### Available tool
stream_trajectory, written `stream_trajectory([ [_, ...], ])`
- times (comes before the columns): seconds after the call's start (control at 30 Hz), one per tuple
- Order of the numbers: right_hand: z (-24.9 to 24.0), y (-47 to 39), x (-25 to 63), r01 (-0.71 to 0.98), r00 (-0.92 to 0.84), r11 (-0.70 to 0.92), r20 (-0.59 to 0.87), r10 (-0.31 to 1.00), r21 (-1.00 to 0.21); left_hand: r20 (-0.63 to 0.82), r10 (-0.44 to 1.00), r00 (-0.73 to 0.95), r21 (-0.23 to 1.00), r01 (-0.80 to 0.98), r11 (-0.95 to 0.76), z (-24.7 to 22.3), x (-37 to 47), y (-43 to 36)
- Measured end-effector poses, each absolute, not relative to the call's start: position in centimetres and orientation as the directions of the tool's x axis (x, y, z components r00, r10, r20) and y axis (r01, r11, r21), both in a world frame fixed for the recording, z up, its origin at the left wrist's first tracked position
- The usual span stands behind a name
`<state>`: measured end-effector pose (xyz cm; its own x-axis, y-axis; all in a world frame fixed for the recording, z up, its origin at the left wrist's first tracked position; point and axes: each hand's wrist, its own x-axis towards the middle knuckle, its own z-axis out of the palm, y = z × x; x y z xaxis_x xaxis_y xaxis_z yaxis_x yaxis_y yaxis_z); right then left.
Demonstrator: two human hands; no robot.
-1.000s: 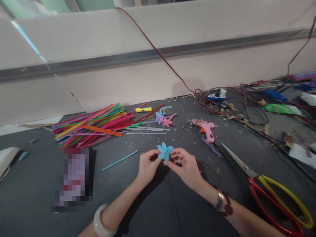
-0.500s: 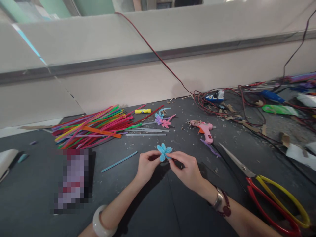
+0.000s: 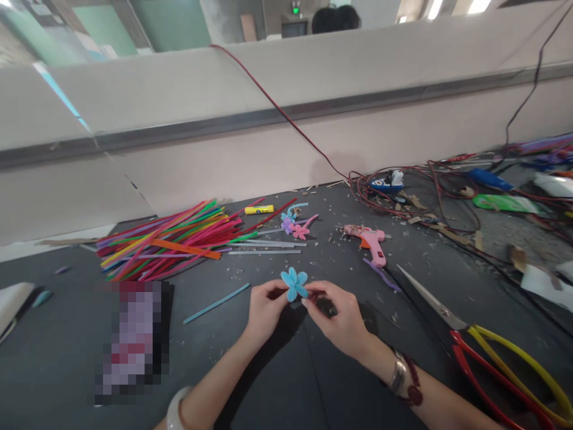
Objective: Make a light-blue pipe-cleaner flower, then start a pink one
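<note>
A light-blue pipe-cleaner flower (image 3: 293, 284) with several looped petals is held up between my two hands, above the dark table. My left hand (image 3: 267, 307) pinches it from the left side. My right hand (image 3: 338, 310) has thumb and fingers closed at its lower right petal. A straight blue pipe cleaner (image 3: 217, 303) lies on the table left of my left hand. Beyond the hands rest small finished flowers, a blue one, a purple one and a pink one (image 3: 300, 231), with stems attached.
Colourful pipe cleaners (image 3: 170, 242) are heaped at the left, near a yellow glue stick (image 3: 259, 209). Clear glue sticks (image 3: 266, 252) lie beside them. A pink glue gun (image 3: 371, 242) and large scissors (image 3: 456, 322) are on the right, with tangled cables (image 3: 358, 185) and scraps behind. A blurred-out object (image 3: 134, 340) lies left.
The flower has turned, so its petals face me more fully. My right fingers have shifted from its centre to its lower right edge. The view has tilted up slightly.
</note>
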<state>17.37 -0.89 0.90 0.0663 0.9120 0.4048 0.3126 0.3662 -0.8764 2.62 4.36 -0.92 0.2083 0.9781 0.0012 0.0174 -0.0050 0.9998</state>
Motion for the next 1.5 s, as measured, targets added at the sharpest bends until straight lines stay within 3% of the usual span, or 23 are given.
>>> stream_trajectory([
  [0.07, 0.5, -1.0, 17.3, 0.284, 0.119, 0.288, 0.332, 0.936, -0.914, 0.016, 0.985, 0.169, 0.999, 0.029, -0.021, -1.0, 2.6, 4.3],
  [0.13, 0.1, -1.1, 17.1, 0.189, 0.080, 0.149, 0.166, 0.983, -0.971, 0.052, 0.988, 0.147, 0.996, 0.067, -0.062, -1.0, 2.6, 4.2],
  [0.27, -0.4, -0.8, 16.4, -0.178, -0.145, -0.201, -0.177, 0.974, -0.963, 0.120, 0.978, 0.171, 0.972, 0.182, -0.151, -0.5, 2.7, 3.8],
  [0.4, -0.2, -0.4, 15.9, -0.421, -0.122, -0.291, -0.264, 0.957, -0.859, 0.181, 0.969, 0.169, 0.946, 0.238, -0.218, -0.3, 2.8, 3.6],
  [0.73, -0.3, -0.8, 14.7, -0.596, -0.169, -0.379, -0.351, 0.921, -0.708, 0.283, 0.949, 0.140, 0.900, 0.304, -0.313, -0.7, 2.5, 3.4],
  [0.9, 0.3, -0.7, 14.4, -0.596, -0.140, -0.343, -0.327, 0.935, -0.726, 0.291, 0.941, 0.174, 0.902, 0.277, -0.330, -0.5, 2.6, 3.3],
  [1.07, 1.2, -0.7, 14.7, -0.507, -0.092, -0.306, -0.303, 0.949, -0.806, 0.159, 0.975, 0.153, 0.969, 0.165, -0.184, -0.5, 2.6, 3.7],
  [1.17, 1.3, -0.6, 16.0, -0.405, -0.069, -0.254, -0.248, 0.966, -0.878, 0.067, 0.978, 0.198, 0.996, 0.046, -0.077, -0.5, 2.7, 3.9],
  [1.33, 1.6, 0.9, 19.5, -0.119, 0.118, 0.003, -0.011, 0.993, -0.993, -0.036, 0.939, 0.343, 0.996, -0.066, 0.063, -0.6, 2.9, 3.8],
  [1.5, 3.0, 2.6, 20.7, 0.059, -0.225, 0.094, 0.078, 0.971, -0.994, -0.077, 0.890, 0.450, 0.990, -0.071, 0.122, -0.8, 2.9, 3.6],
])
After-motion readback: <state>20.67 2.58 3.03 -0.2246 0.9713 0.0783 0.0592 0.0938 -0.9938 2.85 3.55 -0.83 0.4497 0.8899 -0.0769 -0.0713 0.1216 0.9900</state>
